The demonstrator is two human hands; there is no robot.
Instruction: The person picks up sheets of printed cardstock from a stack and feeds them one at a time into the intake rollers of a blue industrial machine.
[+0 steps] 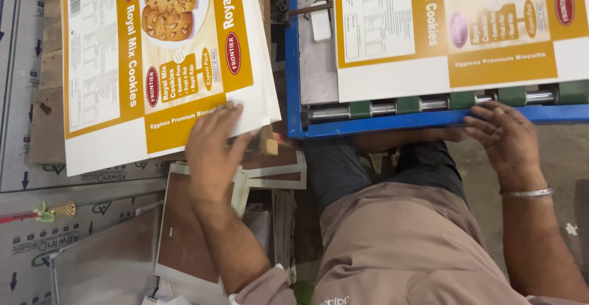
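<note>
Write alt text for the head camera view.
Seen from above, a seated person's left hand rests on a stack of printed cookie carton sheets, while the right hand touches the blue machine frame below another printed sheet lying over rollers.

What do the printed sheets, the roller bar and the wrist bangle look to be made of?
Printed sheets: likely coated paperboard, a flat stack with thin edges under the left hand.
Roller bar: shiny bare metal with green sleeves, probably rubber or plastic.
Bangle: polished silvery metal, on the right hand's wrist.
</note>
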